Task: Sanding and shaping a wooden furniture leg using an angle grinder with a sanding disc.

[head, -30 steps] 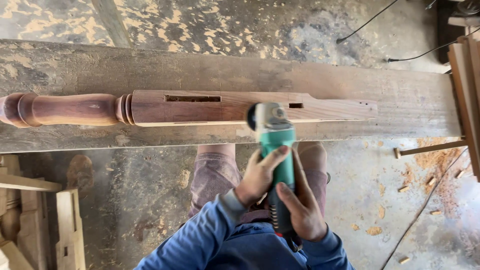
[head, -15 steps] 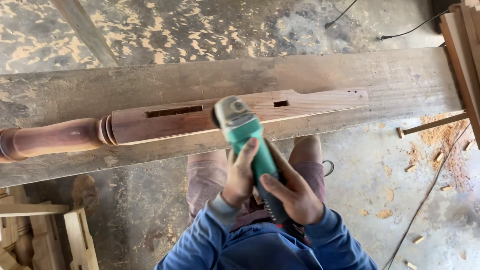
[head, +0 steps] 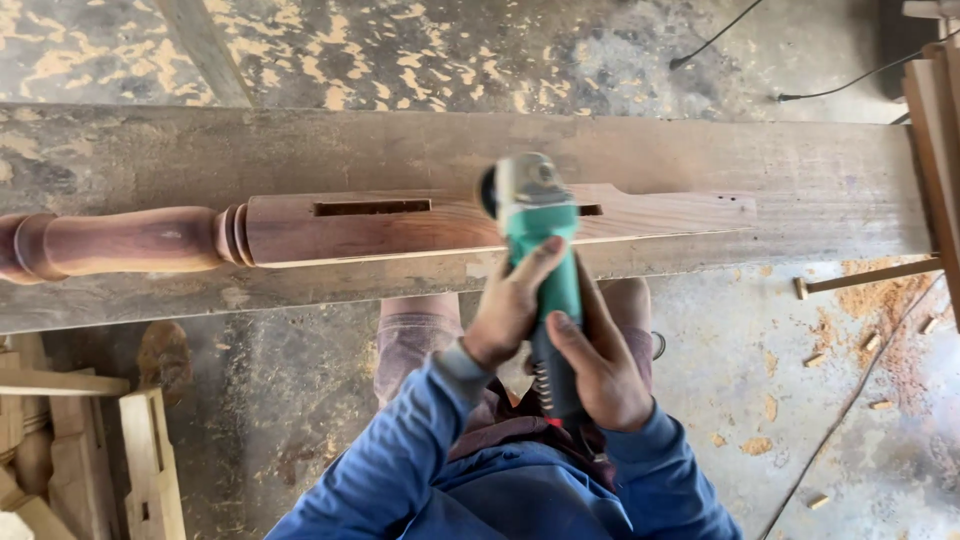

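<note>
A green angle grinder [head: 545,255] points away from me, its disc head resting on a turned wooden leg [head: 390,228] near a small slot. My left hand [head: 508,305] wraps the front of the grinder's body. Behind it, my right hand [head: 597,362] grips the dark rear handle. The leg lies lengthwise on a wide plank bench [head: 700,150], with a rounded, turned end at the left and a flat squared part with a long mortise slot in the middle.
Sawdust and wood chips cover the concrete floor [head: 800,380]. Offcuts and wooden parts [head: 80,450] are stacked at the lower left. Boards [head: 935,120] lean at the right edge, and cables [head: 800,80] run across the floor at the top right.
The grinder slid left along the leg toward the long slot, then back right to the small slot. Both hands kept their grip throughout.
</note>
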